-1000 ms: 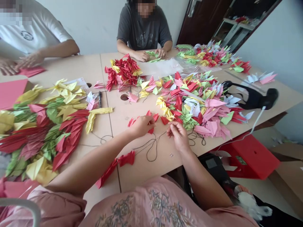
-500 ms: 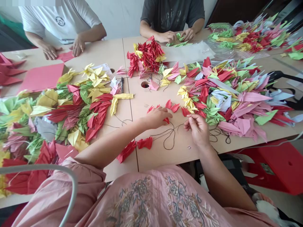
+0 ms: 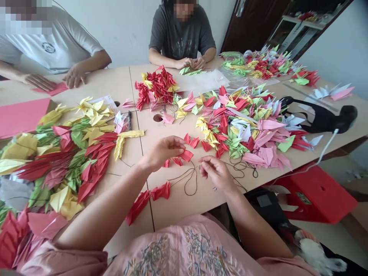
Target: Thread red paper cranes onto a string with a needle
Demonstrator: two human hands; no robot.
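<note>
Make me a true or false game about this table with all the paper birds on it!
1. The left hand is right beside red paper cranes. True.
2. The right hand is holding scissors. False: its fingers pinch a dark thread.
3. The person across the table has their hands by green paper cranes. True.
4. The black marker pen stands upright in a cup. False: it lies flat on the table.
</note>
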